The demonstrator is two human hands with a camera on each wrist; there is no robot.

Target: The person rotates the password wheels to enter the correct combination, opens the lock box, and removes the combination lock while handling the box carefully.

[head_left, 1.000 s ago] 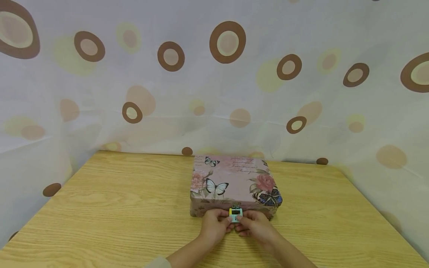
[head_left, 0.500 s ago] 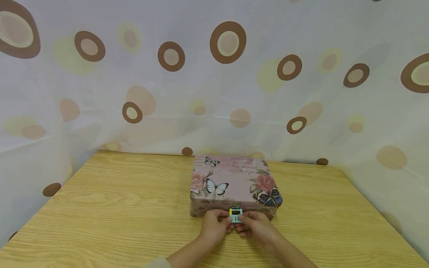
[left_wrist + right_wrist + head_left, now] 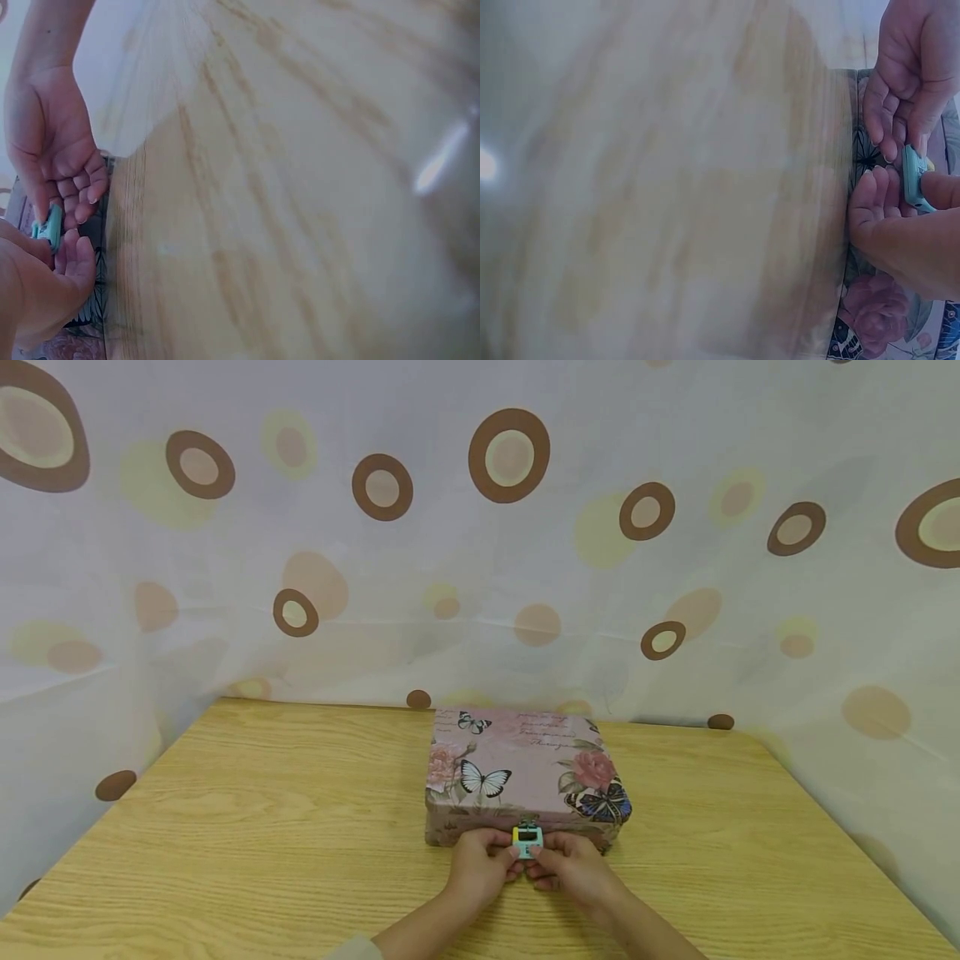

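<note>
A small light-blue combination padlock [image 3: 528,843] with a yellow side hangs at the front clasp of a pink box [image 3: 517,760] printed with roses and butterflies. My left hand [image 3: 477,862] pinches the padlock's left side between thumb and fingers. On its other side my right hand [image 3: 577,866] grips it, the thumb lying on the face over the number dials. The right wrist view shows the padlock [image 3: 913,178] between both thumbs, fingers curled beneath. In the left wrist view the padlock [image 3: 49,227] is partly covered by the hands. The digits are too small to read.
The box rests on a wood-grain table [image 3: 300,810], its lid down. Behind and at both sides hangs a pale curtain [image 3: 450,568] with brown ring patterns, meeting the table's back edge.
My right thumb slid to the right across the padlock's face, baring the dials, then came back over them. Box and left hand stay put.
</note>
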